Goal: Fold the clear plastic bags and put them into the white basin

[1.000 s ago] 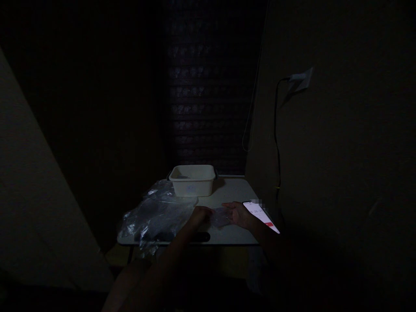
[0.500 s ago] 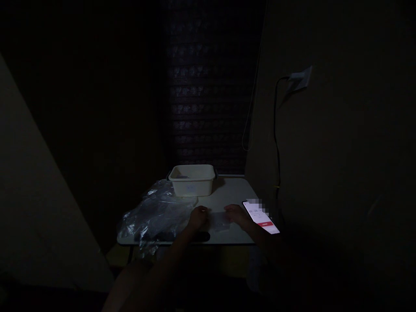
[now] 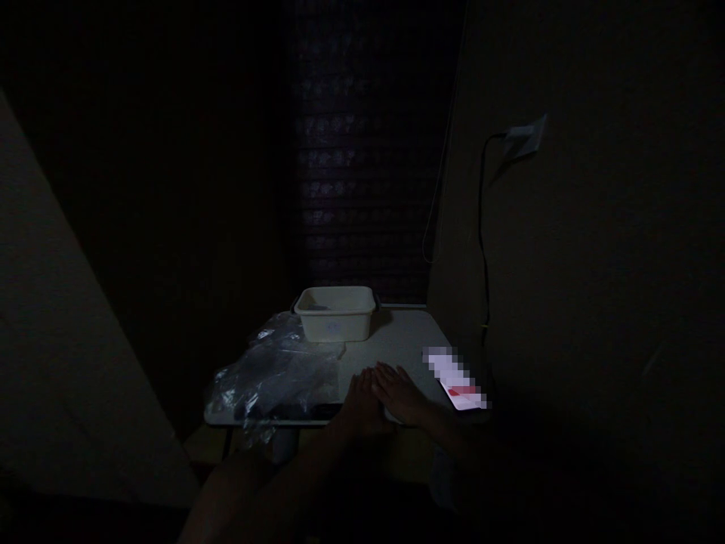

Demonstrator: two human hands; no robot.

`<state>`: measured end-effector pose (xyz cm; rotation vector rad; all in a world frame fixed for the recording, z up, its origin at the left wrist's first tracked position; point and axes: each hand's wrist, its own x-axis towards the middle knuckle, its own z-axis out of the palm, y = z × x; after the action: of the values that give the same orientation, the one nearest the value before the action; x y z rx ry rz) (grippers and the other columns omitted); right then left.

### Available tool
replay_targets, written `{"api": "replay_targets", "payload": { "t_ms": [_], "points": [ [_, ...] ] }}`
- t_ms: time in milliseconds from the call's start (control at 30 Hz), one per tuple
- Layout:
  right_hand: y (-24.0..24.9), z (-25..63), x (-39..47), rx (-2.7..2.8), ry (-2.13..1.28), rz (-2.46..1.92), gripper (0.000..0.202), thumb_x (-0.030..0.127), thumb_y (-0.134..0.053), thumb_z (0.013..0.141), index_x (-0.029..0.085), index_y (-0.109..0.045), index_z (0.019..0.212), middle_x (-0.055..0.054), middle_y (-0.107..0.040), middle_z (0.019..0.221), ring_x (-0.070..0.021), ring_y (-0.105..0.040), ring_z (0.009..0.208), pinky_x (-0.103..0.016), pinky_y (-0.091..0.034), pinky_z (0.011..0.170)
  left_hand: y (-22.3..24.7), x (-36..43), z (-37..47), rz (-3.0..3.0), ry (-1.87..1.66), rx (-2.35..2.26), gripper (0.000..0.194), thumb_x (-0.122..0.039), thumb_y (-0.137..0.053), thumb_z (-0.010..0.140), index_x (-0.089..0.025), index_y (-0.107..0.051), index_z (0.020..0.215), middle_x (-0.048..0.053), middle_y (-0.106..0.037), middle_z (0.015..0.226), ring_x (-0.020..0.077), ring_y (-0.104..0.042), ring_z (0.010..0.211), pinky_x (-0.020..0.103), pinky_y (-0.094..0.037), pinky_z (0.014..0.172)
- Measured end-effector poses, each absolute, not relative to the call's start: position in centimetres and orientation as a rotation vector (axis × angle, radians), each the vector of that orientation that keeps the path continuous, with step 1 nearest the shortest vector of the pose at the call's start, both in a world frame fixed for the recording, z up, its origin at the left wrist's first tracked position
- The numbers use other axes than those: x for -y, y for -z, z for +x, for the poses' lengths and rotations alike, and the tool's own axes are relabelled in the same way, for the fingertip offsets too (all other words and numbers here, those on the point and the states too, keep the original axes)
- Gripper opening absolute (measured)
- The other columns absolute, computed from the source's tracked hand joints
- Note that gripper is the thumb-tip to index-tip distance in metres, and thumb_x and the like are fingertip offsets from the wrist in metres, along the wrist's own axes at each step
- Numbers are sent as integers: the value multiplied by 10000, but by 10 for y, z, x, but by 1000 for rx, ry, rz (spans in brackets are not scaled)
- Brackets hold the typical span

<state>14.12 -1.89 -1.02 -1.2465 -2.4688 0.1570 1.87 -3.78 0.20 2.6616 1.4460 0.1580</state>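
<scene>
Both hands lie flat near the front edge of the small white table [image 3: 405,332]. My left hand [image 3: 362,399] has its fingers stretched forward, palm down. Beside it, my right hand [image 3: 397,391] is also palm down, its fingertips touching or overlapping the left fingers. A pale, thin sheet [image 3: 390,415], perhaps clear plastic, peeks out beneath the hands; most of it is hidden. To the left, a loose pile of clear plastic bags [image 3: 277,370] spreads over the table and hangs past its front edge.
A cream plastic basin [image 3: 335,327] with dark handles stands at the back, something dark inside it. A lit phone [image 3: 458,381] lies at the right edge. A cable [image 3: 481,227] runs down the right wall from an outlet [image 3: 526,137]. The room is very dark.
My hands, which held a thin, clear sheet between them, have come together and lowered flat onto the table near its front edge. The sheet is now mostly covered.
</scene>
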Motion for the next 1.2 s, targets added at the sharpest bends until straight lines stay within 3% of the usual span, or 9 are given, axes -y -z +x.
{"api": "replay_targets", "payload": {
  "t_ms": [333, 733, 1200],
  "points": [
    [26, 149, 16, 2520, -99, -1212, 392, 327, -231, 766, 222, -297, 1138, -75, -284, 1198, -192, -128, 1120, -450, -2, 870, 0, 41, 22, 2646, -158, -1486, 882, -623, -346, 523, -75, -149, 1186, 187, -133, 1226, 308, -48, 1108, 450, -28, 853],
    [21, 145, 20, 2528, -102, -1330, 461, 387, -147, 768, 176, -242, 1166, -85, -242, 1214, -177, -129, 1121, -444, -11, 872, -3, 46, 24, 2714, -127, -1511, 791, -574, -328, 575, -89, -174, 1182, 175, -153, 1225, 304, -36, 1110, 475, 31, 837],
    [9, 144, 26, 2665, -64, -1405, 465, 357, -65, 774, 169, -214, 1172, -77, -179, 1240, -178, -82, 1128, -475, -40, 852, -3, 45, 24, 2760, 49, -1555, 816, -632, -240, 573, -120, -110, 1195, 147, -121, 1241, 287, -24, 1114, 492, -17, 838]
  ]
}}
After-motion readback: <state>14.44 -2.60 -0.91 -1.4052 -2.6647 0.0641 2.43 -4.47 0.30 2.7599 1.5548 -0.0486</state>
